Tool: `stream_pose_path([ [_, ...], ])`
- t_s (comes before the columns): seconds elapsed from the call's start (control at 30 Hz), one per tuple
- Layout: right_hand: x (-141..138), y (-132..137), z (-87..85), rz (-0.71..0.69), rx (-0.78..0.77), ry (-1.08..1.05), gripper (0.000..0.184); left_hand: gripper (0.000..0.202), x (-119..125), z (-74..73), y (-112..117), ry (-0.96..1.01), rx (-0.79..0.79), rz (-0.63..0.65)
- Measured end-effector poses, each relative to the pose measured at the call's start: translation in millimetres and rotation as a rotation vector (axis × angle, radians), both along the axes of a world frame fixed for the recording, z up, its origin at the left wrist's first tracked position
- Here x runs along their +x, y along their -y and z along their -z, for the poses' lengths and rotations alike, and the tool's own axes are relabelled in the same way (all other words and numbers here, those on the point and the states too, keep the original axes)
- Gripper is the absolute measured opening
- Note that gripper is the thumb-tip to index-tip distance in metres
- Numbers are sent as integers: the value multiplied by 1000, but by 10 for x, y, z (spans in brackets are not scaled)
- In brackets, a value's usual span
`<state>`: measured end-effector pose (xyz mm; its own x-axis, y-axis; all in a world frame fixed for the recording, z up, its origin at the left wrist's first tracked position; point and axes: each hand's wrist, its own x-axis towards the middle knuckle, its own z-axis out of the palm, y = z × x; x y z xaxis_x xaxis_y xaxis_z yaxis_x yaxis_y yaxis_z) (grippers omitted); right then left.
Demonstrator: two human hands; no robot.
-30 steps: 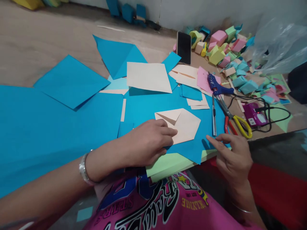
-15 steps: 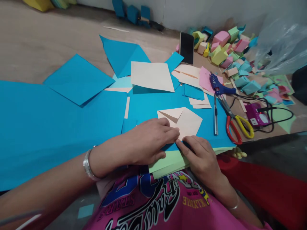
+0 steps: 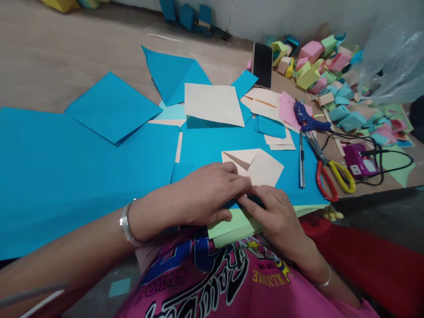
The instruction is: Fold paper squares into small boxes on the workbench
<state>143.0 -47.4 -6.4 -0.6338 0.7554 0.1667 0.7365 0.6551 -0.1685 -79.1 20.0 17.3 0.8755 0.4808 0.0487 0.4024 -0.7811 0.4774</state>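
One folded cream paper (image 3: 265, 165) is noted on a blue sheet (image 3: 208, 143), partly covered by the left hand (image 3: 218, 192) and right hand (image 3: 276, 214); whether gripped cannot be told. To its right, one glue gun (image 3: 311, 121), one pair of scissors (image 3: 322, 158) and one utility knife (image 3: 301, 170) are counted. The plastic bag's (image 3: 387, 66) contents cannot be discerned.

The lettering is on the pink shirt (image 3: 232, 304). Dark capitals (image 3: 175, 277) at picture left seem to spell "STARS", below large blue characters (image 3: 172, 261) too creased to make out. Across the middle runs black script (image 3: 217, 283) edged in white — "Raw" can be picked out, the rest is bent by folds. Yellow capitals (image 3: 270, 277) read roughly "KLYNIE"; 1 small dark line (image 3: 266, 266) above them is too blurred to read — it may begin with "EST".
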Motion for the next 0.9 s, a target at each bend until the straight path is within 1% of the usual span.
stream_pose_path([
  [0.17, -19, -22, 26, -16, -12, 2, 38, 57, 1, -11, -8, -27, -27, 2],
  [0.3, -19, -39, 14, -22, -27, 51, 35, 64, 2, -27, -10, -51, -52, 7],
  [0.4, -20, -51, 2, -29, -53, 68, 34, 74, -4, -21, -6, -56, -52, 5],
  [0.5, -18, -53, 14, -16, -46, 64, 35, 82, -7, -13, -5, -70, -63, 7],
  [0.63, -15, -42, 58, 1, -15, 32, 40, 82, -8, -15, -13, -81, -70, 9],
  [0.73, -11, -41, 78, -2, -5, -14, 40, 80, -13, -27, -13, -84, -63, 6],
  [0.83, -10, -41, 56, 5, 3, -27, 37, 75, -16, -38, -5, -75, -44, 3],
  [0.9, -5, -36, 24, 4, 17, -19, 35, 68, -6, -38, -2, -64, -34, -2],
])
